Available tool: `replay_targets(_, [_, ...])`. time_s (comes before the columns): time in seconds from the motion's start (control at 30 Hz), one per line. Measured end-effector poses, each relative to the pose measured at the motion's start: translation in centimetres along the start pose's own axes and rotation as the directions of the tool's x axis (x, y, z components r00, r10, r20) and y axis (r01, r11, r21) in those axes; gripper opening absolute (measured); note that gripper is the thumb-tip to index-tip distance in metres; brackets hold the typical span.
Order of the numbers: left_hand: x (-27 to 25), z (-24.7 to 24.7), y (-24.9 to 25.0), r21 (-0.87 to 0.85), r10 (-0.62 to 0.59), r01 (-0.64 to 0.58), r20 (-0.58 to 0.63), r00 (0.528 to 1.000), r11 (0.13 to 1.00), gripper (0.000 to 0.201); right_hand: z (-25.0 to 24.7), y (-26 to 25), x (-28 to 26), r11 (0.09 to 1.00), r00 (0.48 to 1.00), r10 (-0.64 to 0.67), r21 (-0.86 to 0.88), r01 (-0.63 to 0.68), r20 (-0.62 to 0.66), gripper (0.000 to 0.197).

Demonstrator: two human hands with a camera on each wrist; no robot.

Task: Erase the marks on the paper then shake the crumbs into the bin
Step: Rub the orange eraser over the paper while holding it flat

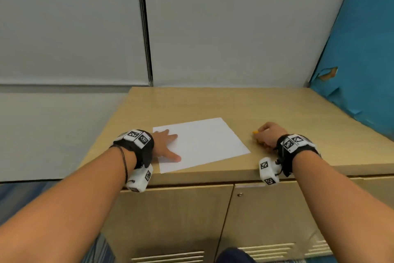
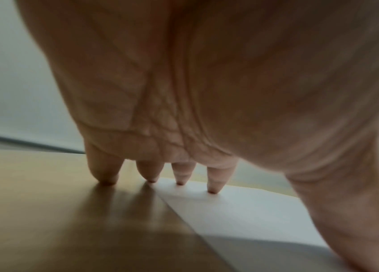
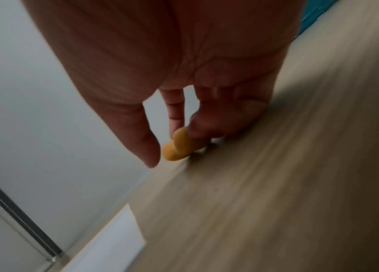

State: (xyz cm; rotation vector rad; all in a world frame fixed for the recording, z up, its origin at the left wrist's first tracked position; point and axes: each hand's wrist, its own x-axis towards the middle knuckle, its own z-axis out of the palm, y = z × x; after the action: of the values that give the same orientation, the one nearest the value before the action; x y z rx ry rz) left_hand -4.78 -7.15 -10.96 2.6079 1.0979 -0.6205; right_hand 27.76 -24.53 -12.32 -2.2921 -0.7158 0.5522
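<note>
A white sheet of paper (image 1: 200,143) lies flat on the wooden cabinet top (image 1: 213,102); I see no marks on it. My left hand (image 1: 166,145) rests on the sheet's left edge with straight, spread fingers (image 2: 215,181) pressing down; the paper (image 2: 242,211) shows under them. To the right of the sheet, my right hand (image 1: 269,135) sits low on the wood and its curled fingers pinch a small orange eraser (image 1: 255,132). In the right wrist view the eraser (image 3: 177,147) is held between thumb and fingers just above the wood, with the paper's corner (image 3: 114,239) below. No bin is in view.
Grey wall panels (image 1: 74,28) stand behind the cabinet, and a torn blue panel (image 1: 362,60) leans along its right side. The cabinet's front edge (image 1: 213,175) runs just below my wrists, with two doors beneath it.
</note>
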Motion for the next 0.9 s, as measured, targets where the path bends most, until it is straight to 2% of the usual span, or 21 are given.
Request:
replay_targets(0.07, [-0.5, 0.7, -0.4, 0.021, -0.013, 0.014, -0.006, 1.0, 1.0, 0.119, 0.5, 0.4, 0.0, 1.0, 1.0, -0.003, 0.012, 0.003, -0.007, 0.035])
replay_targets(0.23, [-1.3, 2.8, -0.8, 0.034, 0.026, -0.026, 0.001, 1.0, 0.999, 0.145, 1.5, 0.0, -0.9, 0.963, 0.996, -0.036, -0.271, 0.011, -0.086, 0.038])
replay_targets(0.37, [-1.2, 3.0, -1.4, 0.025, 0.022, -0.022, 0.002, 1.0, 0.999, 0.145, 2.3, -0.1, -0.4, 0.919, 0.991, -0.031, -0.393, -0.023, -0.13, 0.053])
replay_targets(0.47, [-0.9, 2.9, -1.1, 0.028, 0.013, -0.014, 0.022, 1.0, 1.0, 0.144, 2.6, -0.4, -0.5, 0.916, 0.993, -0.073, -0.4, 0.03, -0.094, 0.043])
replay_targets(0.53, [-0.4, 2.5, -1.2, 0.067, 0.016, -0.018, 0.03, 0.999, 0.998, 0.142, 2.7, -0.9, -0.6, 0.956, 0.987, -0.142, -0.268, 0.117, -0.078, 0.032])
replay_targets(0.6, [0.0, 2.2, -1.3, 0.072, 0.011, -0.014, 0.043, 0.999, 0.997, 0.128, 3.0, -1.6, -0.7, 0.978, 0.975, -0.21, -0.029, 0.209, -0.078, 0.026])
replay_targets(0.67, [0.1, 2.2, -1.5, 0.035, 0.009, -0.01, 0.049, 0.999, 0.999, 0.109, 3.5, -2.8, -1.2, 0.94, 0.961, -0.275, 0.198, 0.277, -0.042, 0.022])
replay_targets(0.73, [0.4, 2.8, -1.7, 0.001, 0.018, -0.018, 0.036, 0.999, 1.0, 0.104, 3.9, -4.3, -1.8, 0.891, 0.944, -0.328, 0.342, 0.298, 0.031, 0.019])
replay_targets(0.83, [0.3, 3.3, -1.8, 0.008, 0.022, -0.022, 0.026, 0.999, 1.0, 0.108, 4.9, -6.0, -3.0, 0.83, 0.912, -0.363, 0.511, 0.222, 0.192, 0.017])
replay_targets(0.9, [0.2, 3.4, -1.7, 0.02, 0.012, -0.012, 0.03, 0.999, 1.0, 0.104, 5.9, -6.3, -3.8, 0.753, 0.871, -0.353, 0.657, 0.047, 0.342, 0.013])
